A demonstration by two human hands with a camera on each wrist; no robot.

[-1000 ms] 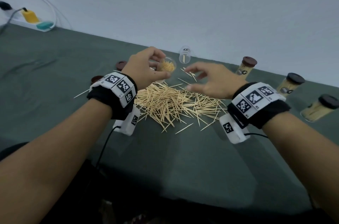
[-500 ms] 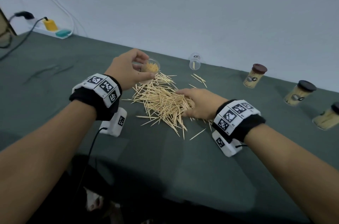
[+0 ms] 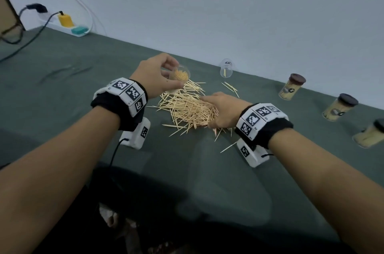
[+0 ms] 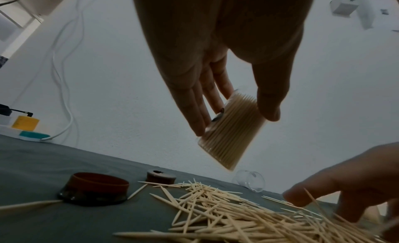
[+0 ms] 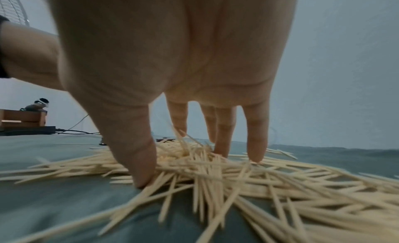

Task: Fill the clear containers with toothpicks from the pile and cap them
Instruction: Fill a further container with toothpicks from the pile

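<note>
Since half a second ago, right hand (image 3: 220, 111) has settled deeper onto the pile (image 3: 187, 106), fingers spread and pressing the toothpicks. Left to right: two loose caps (image 4: 95, 188) lie on the cloth; left hand (image 3: 154, 79) grips a nearly full clear container (image 4: 232, 132), tilted above the pile; an almost empty container (image 3: 226, 68) lies beyond. Three capped containers (image 3: 292, 86) stand at far right — done. Remaining, by judgement: top up, cap, then fill the last one.

We seem to be in a plain indoor workroom: a cloth-covered bench (image 3: 62, 79) against a bare wall (image 3: 228, 4), power strip (image 3: 68, 27) plugged in.
</note>
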